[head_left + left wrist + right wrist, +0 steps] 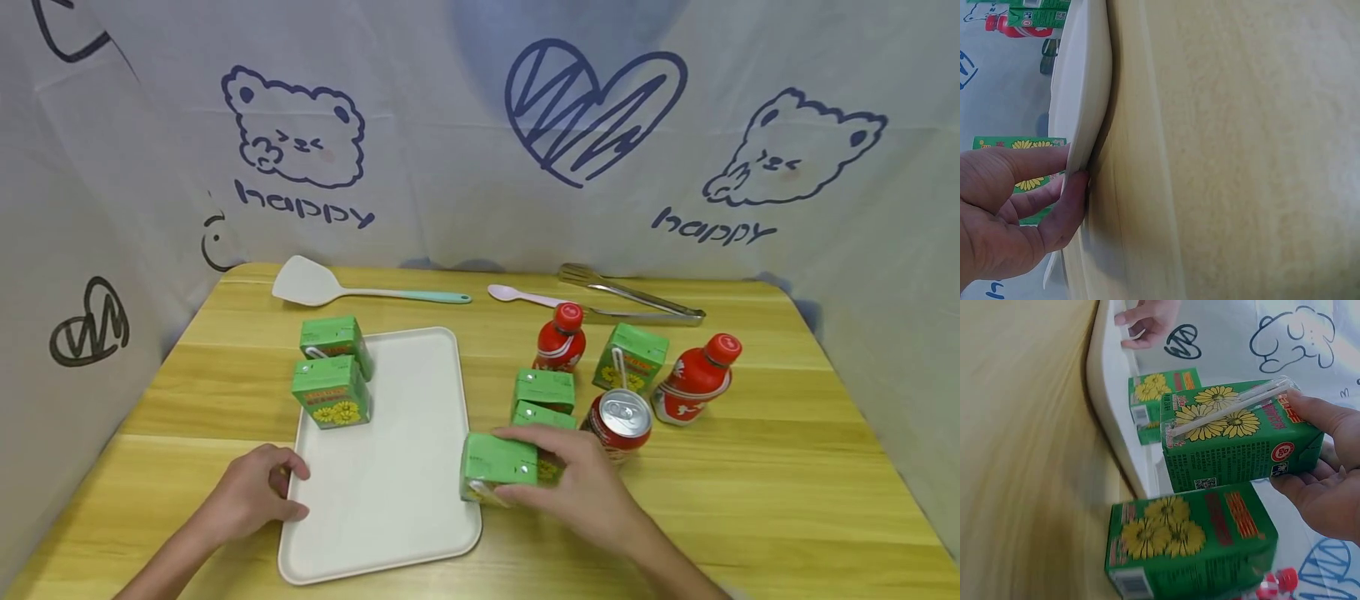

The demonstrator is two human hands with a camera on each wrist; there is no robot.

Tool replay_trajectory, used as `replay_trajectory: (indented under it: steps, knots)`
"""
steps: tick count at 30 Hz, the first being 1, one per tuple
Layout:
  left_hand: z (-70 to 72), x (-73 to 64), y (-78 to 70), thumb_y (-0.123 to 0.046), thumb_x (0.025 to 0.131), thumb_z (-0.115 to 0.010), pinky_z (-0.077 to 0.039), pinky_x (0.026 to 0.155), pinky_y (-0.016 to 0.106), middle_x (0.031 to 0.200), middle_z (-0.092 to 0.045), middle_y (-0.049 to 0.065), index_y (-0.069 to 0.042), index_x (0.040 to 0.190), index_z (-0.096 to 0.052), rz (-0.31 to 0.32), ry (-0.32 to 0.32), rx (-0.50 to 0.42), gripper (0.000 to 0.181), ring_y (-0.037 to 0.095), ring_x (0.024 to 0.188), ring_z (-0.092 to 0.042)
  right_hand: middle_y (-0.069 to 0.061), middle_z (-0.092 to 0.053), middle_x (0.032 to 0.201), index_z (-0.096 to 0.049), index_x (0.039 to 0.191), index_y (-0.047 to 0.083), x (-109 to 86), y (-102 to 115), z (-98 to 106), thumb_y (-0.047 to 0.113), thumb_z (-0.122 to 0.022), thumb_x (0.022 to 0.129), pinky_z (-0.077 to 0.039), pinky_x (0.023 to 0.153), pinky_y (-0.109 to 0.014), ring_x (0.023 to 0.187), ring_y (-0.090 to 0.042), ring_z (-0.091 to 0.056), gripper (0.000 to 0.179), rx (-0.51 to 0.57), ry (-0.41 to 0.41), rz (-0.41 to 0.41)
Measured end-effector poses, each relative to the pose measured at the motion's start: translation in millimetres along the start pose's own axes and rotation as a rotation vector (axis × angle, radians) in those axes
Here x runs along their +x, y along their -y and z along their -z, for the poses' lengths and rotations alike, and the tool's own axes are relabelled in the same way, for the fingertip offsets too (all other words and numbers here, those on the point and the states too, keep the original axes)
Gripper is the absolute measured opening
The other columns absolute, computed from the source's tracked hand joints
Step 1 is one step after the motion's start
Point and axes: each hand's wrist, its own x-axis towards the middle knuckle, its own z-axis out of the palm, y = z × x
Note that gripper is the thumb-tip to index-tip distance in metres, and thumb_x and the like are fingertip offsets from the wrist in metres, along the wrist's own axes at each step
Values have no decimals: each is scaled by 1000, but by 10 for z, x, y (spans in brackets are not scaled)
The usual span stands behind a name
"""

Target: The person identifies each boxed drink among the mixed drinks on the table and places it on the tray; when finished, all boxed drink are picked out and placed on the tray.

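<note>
My left hand (251, 493) pinches the left rim of a white rectangular tray (390, 483) between thumb and fingers, as the left wrist view shows. In my right hand (588, 483) is a green drink carton (501, 458) with yellow flowers, held near its top end. A wrapped straw (1229, 411) is stuck along its side. This carton overlaps the tray's right rim in the head view. Right behind it stand another green carton (1191, 544) and one more farther back (543, 387). Two green cartons (332, 392) stand at the tray's far left corner.
Right of the cartons stand a cola can (622, 421), two red bottles (558, 342) and another green carton (632, 354). Along the back lie a white spatula (307, 283), a pink spoon (517, 293) and metal tongs (637, 293). Cloth walls (435, 167) enclose the table.
</note>
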Motion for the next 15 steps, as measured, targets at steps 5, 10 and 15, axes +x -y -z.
replay_trajectory:
  steps: [5, 10, 15]
  knots:
    - [-8, -10, -5, -5, 59, -87, -41, 55, 24, 82, -53, 7, -5, 90, -63, 0, -1, -5, 39, 16, 69, -50, 5, -67, 117, -66, 117, 23, 178, 38, -144, 28, -81, 73, -48, 92, -27, 106, -11, -61, 47, 57, 69, 2]
    - [-7, -7, -4, -6, 59, -87, -41, 55, 24, 82, -52, 7, -5, 89, -63, -8, 1, -1, 38, 16, 69, -50, -2, -66, 120, -66, 117, 20, 359, 69, -304, 21, -80, 75, -50, 88, -24, 106, -13, -61, 45, 141, 123, -2]
    - [-7, -5, -2, -6, 60, -87, -41, 55, 24, 83, -53, 7, -5, 89, -63, -2, 0, 6, 38, 16, 69, -50, 4, -65, 122, -65, 117, 22, 529, 108, -470, 20, -80, 76, -48, 93, -23, 109, -9, -59, 44, 164, 170, -24]
